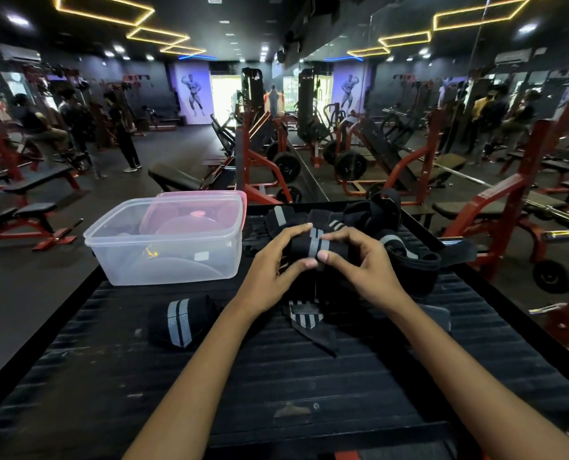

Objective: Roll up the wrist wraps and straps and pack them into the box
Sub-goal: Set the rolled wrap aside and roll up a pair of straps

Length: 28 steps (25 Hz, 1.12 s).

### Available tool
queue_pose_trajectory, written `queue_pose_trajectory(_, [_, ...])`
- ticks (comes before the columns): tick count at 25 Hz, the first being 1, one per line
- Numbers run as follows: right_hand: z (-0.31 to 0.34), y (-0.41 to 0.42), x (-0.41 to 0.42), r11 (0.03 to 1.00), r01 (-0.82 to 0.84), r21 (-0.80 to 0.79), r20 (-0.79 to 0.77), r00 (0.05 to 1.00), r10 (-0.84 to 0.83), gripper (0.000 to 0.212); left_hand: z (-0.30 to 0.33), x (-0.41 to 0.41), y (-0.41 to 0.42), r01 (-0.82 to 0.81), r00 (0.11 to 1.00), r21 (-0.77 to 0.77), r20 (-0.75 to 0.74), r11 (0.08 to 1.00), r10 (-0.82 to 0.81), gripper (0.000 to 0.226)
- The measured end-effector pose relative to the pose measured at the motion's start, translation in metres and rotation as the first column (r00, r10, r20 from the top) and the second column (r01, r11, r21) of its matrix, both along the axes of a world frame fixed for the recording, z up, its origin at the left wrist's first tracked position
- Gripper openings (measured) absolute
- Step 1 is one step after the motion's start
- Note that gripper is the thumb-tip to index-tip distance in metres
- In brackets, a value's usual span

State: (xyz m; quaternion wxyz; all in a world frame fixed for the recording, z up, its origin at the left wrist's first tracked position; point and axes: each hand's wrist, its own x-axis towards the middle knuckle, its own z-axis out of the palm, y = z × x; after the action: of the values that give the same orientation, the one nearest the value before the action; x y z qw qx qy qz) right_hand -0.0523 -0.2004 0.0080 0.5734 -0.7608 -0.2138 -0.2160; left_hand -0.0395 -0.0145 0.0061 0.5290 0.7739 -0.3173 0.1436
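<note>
Both hands hold one black wrist wrap with grey stripes (317, 249) above the middle of the black ribbed platform (276, 386). My left hand (278, 260) grips its left side and my right hand (359, 260) its right side, thumbs pressed on the roll. The wrap's loose tail (304, 318) hangs down onto the platform. A rolled black-and-grey wrap (180, 322) lies at the left, in front of the clear plastic box (163, 260). A heap of unrolled black wraps and straps (386, 227) lies behind my hands.
A pink lid (210, 197) leans behind the box. A grey strap end (439, 315) shows under my right forearm. Around the platform stand red gym benches and weight machines, a mirror wall on the right, and several people far off at the left.
</note>
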Motion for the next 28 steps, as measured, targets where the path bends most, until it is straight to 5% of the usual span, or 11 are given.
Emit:
queue_pose_trajectory(3, [0.003,-0.001,0.000,0.999,0.021,0.047,0.006,1.000,-0.021,0.017,0.000,0.000,-0.001,-0.010,1.000,-0.051,0.019,0.999,0.011,0.042])
queue_pose_trajectory(8, [0.002,0.000,-0.002,0.991,-0.060,-0.117,-0.023,0.998,0.058,0.035,-0.001,0.001,0.002,-0.069,0.997,0.016,0.024,0.998,0.068,0.028])
queue_pose_trajectory(11, [0.002,-0.002,-0.001,0.997,-0.012,-0.070,-0.009,1.000,0.012,0.029,-0.001,-0.002,-0.001,-0.005,0.998,0.027,-0.066,1.000,0.006,0.037])
queue_pose_trajectory(14, [0.003,-0.001,-0.003,0.999,0.038,-0.011,-0.047,0.998,-0.039,0.023,-0.002,-0.003,-0.002,0.015,1.000,0.080,0.005,0.997,-0.015,0.051])
queue_pose_trajectory(17, [0.004,0.003,-0.007,1.000,0.000,0.008,-0.093,0.996,0.000,0.022,-0.001,-0.004,-0.002,0.011,0.999,0.058,0.030,0.998,-0.013,0.033])
queue_pose_trajectory(28, [-0.006,0.008,-0.008,0.980,-0.176,-0.093,-0.169,0.973,0.159,0.039,-0.005,-0.008,-0.010,0.055,0.976,0.042,-0.213,0.998,-0.045,0.027])
